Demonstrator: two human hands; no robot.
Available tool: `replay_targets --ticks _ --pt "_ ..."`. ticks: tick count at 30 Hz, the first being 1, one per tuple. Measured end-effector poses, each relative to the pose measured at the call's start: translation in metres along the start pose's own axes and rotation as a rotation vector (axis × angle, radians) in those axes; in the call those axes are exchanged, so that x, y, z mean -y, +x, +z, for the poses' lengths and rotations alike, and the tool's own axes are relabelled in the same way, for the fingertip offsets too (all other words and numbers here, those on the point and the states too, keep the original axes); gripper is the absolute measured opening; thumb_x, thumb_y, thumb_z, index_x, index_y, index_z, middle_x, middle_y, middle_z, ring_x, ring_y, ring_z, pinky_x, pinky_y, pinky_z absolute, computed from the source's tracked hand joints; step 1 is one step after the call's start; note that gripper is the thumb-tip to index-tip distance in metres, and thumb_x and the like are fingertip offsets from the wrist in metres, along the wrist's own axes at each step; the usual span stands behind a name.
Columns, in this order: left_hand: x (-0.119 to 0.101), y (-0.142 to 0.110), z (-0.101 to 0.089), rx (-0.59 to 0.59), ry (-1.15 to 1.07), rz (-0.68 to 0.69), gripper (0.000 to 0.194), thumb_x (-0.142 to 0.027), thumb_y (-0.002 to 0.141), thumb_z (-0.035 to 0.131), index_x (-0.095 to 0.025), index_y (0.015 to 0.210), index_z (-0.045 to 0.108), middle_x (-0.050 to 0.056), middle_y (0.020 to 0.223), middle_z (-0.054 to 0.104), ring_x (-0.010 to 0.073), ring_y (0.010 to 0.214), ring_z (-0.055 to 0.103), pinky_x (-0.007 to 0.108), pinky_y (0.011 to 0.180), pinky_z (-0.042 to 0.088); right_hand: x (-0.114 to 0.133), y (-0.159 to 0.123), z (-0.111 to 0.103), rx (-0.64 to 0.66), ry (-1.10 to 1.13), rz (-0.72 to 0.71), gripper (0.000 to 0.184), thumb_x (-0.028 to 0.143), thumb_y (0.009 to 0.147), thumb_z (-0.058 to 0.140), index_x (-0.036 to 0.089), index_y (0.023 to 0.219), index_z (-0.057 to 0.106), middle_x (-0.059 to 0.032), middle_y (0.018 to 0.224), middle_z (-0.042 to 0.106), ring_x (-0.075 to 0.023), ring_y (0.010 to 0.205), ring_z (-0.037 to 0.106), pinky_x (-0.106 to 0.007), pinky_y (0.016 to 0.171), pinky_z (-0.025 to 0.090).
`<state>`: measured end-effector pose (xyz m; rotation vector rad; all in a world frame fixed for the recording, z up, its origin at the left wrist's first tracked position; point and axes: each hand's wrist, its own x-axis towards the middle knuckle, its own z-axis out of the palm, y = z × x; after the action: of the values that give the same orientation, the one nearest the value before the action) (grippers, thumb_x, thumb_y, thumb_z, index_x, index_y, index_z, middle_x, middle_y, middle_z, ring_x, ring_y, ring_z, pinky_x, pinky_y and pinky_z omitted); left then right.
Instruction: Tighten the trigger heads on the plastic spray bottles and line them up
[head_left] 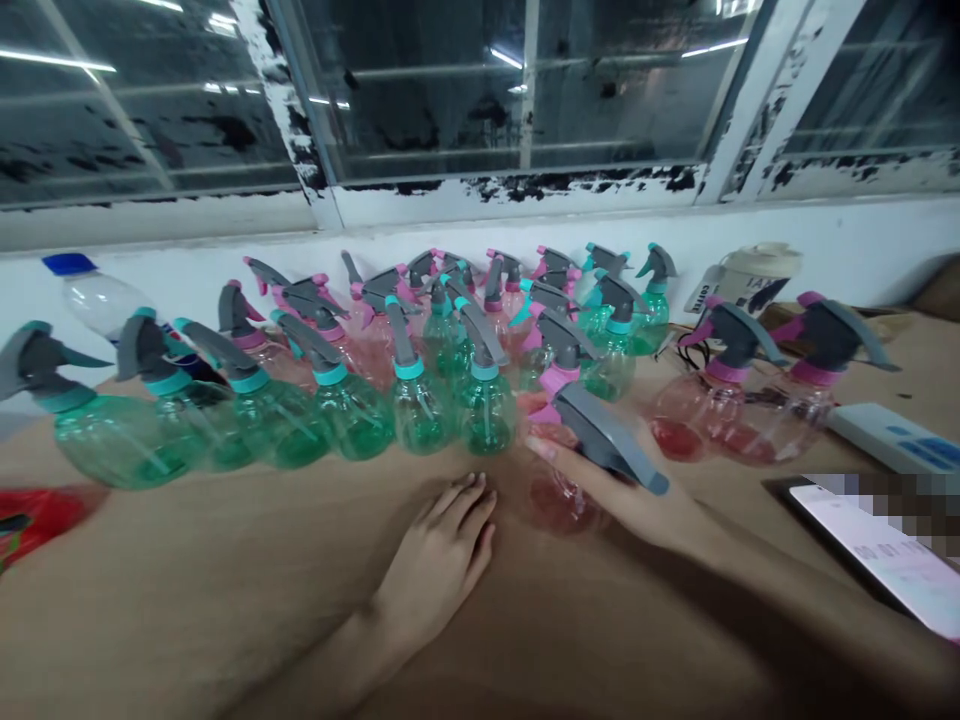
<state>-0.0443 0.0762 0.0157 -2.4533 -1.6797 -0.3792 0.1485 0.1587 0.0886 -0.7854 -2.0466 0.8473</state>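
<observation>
My right hand (600, 475) is wrapped around the neck of a pink spray bottle (562, 505) with a grey and pink trigger head. The bottle stands slightly tilted at the front of the bottle group; its far side is hidden. Flat on the table, palm down and fingers stretched out, lies my left hand (442, 555), holding nothing. Just beyond it stand a green spray bottle (487, 420) and another green spray bottle (424, 420) in a front row of several. Two pink spray bottles (679, 415) stand to the right of my right hand.
Behind the front row, several more pink and green bottles crowd against the white wall (832, 235). A clear bottle with a blue cap (97, 295) leans at far left. A phone (877, 545), a white box (900, 435) and a paper cup (754, 275) are at right. A red packet (45, 520) lies left.
</observation>
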Motion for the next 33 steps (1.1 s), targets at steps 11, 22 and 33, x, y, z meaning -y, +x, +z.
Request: replay_targets --ticks 11,22,33 --pt "0.001 0.000 0.001 -0.032 0.017 0.012 0.033 -0.016 0.090 0.041 -0.011 0.120 0.054 0.010 0.125 0.056 0.0229 0.117 0.050 0.039 0.096 0.045 0.006 -0.001 0.001 -0.043 0.082 -0.043 0.015 0.038 0.080 0.057 0.024 0.083 0.062 -0.0004 0.079 0.068 -0.0171 0.075 0.064 -0.032 0.077 0.052" --pt "0.004 0.001 0.000 -0.045 0.013 0.034 0.032 -0.014 0.090 0.040 -0.012 0.118 0.054 0.011 0.120 0.059 0.0246 0.114 0.052 0.041 0.092 0.048 0.014 -0.010 -0.001 0.043 0.094 -0.167 0.013 0.025 0.083 0.053 0.021 0.071 0.055 0.0017 0.059 0.058 -0.0130 0.051 0.057 -0.027 0.049 0.047" --pt "0.002 0.000 -0.001 -0.045 -0.014 0.012 0.031 -0.014 0.090 0.042 -0.014 0.117 0.056 0.009 0.121 0.058 0.0232 0.115 0.052 0.040 0.093 0.048 0.006 -0.009 0.004 -0.001 0.178 -0.120 0.005 0.027 0.080 0.058 0.023 0.083 0.061 0.0006 0.074 0.064 -0.0151 0.068 0.063 -0.030 0.066 0.054"
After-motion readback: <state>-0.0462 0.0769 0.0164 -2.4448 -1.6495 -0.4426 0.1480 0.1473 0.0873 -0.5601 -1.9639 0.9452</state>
